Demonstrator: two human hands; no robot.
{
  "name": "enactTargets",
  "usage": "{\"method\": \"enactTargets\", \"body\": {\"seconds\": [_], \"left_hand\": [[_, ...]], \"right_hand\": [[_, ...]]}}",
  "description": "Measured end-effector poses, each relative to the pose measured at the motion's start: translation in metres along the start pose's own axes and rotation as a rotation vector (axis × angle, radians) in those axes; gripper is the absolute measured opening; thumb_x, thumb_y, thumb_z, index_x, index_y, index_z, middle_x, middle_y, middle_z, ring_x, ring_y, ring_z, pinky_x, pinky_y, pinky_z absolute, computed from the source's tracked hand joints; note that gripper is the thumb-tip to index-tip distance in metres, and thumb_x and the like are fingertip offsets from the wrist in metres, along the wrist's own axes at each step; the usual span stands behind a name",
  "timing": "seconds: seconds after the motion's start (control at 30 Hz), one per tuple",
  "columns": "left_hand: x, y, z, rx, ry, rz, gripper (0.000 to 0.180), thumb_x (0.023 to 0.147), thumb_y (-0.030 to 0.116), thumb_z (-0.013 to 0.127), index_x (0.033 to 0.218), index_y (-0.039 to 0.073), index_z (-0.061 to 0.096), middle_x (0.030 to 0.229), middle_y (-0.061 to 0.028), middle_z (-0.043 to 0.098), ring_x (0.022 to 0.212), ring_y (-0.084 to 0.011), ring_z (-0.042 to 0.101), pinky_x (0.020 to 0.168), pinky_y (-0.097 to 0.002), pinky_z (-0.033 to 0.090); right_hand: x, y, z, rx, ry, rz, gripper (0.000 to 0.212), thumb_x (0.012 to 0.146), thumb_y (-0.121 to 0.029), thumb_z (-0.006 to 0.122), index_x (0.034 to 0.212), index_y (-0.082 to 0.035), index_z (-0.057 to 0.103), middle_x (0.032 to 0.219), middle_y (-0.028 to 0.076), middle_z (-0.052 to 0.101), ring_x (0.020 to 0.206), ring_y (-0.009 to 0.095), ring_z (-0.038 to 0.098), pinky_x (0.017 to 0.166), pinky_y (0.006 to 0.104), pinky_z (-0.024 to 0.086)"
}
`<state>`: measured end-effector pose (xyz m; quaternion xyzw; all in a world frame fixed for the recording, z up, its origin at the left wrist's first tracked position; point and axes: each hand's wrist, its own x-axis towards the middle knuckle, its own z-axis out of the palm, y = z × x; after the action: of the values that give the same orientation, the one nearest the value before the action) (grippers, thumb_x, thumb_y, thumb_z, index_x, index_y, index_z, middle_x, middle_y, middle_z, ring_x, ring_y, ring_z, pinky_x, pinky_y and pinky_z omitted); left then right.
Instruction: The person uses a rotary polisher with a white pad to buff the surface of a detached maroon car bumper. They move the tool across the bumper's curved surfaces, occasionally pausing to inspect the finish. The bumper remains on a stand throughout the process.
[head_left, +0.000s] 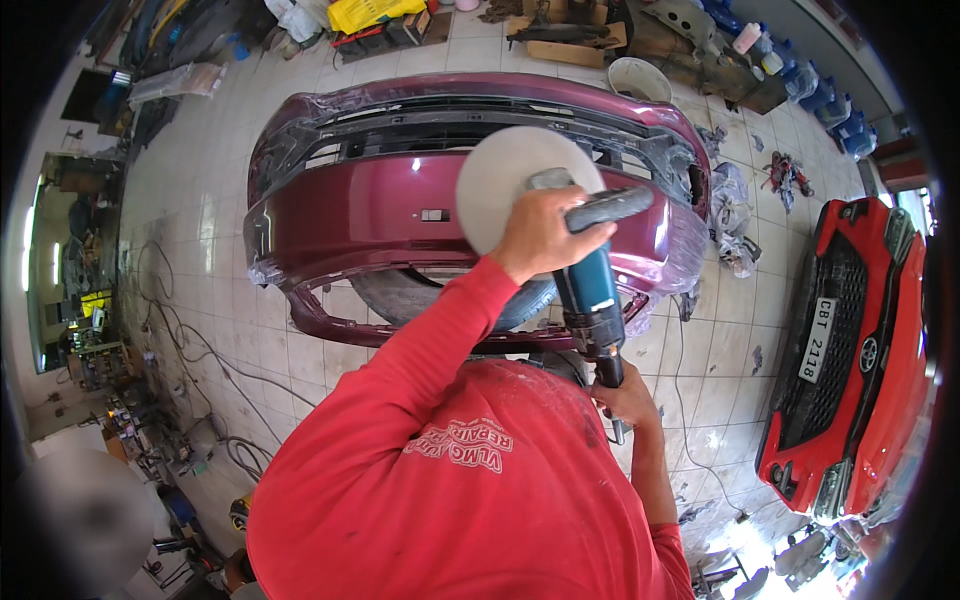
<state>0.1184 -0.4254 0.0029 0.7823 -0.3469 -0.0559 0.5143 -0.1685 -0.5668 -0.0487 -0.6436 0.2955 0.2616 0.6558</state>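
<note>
A teal-and-black polisher [588, 285] with a large round off-white pad [500, 170] is in both my hands. My left hand [545, 235] is closed around its front end, by the black side handle [610, 206]. Farther back, close to my body, my right hand [628, 395] grips the dark rear end; part of its fingers is hidden. Below the pad lies a glossy maroon car bumper [350, 215], stretched across in front of me. From this angle I cannot tell whether the pad touches the paint. Clear plastic film [683, 245] covers the bumper's right end.
Under the bumper is a tyre [395, 300]. A red bumper with a black grille [835, 360] stands on the right. A white bucket [640, 80] is beyond the maroon bumper. Cables [215, 355] trail over the tiled floor [190, 230] at left; crumpled plastic [735, 220] lies at right.
</note>
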Motion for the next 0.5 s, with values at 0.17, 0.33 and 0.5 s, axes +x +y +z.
{"method": "enactTargets", "body": {"seconds": [0.17, 0.33, 0.5], "left_hand": [[-0.048, -0.014, -0.09, -0.088, 0.169, -0.039, 0.028, 0.086, 0.026, 0.087, 0.095, 0.002, 0.076, 0.075, -0.0076, 0.071, 0.066, -0.0128, 0.064, 0.063, -0.0331, 0.052], [-0.089, -0.022, -0.167, -0.083, 0.335, -0.164, 0.019, 0.092, 0.015, 0.084, 0.096, 0.0, 0.073, 0.082, 0.0022, 0.068, 0.076, -0.0061, 0.059, 0.068, -0.0254, 0.048], [-0.12, -0.056, -0.24, 0.038, 0.525, -0.287, 0.023, 0.092, 0.019, 0.084, 0.091, 0.0, 0.072, 0.079, 0.0028, 0.065, 0.075, -0.0059, 0.056, 0.067, -0.0245, 0.046]], "right_hand": [[0.021, -0.049, 0.046, -0.338, -0.02, -0.189, 0.054, 0.079, -0.013, 0.078, 0.13, 0.002, 0.067, 0.101, 0.018, 0.074, 0.092, 0.028, 0.07, 0.088, 0.0398, 0.055], [0.055, -0.083, 0.084, -0.438, -0.165, -0.289, 0.058, 0.078, -0.012, 0.075, 0.133, 0.0, 0.065, 0.113, 0.025, 0.076, 0.106, 0.033, 0.073, 0.096, 0.0416, 0.054], [0.089, -0.127, 0.133, -0.566, -0.293, -0.367, 0.06, 0.077, -0.019, 0.076, 0.132, 0.003, 0.064, 0.107, 0.029, 0.075, 0.102, 0.042, 0.073, 0.091, 0.0457, 0.056]]}}
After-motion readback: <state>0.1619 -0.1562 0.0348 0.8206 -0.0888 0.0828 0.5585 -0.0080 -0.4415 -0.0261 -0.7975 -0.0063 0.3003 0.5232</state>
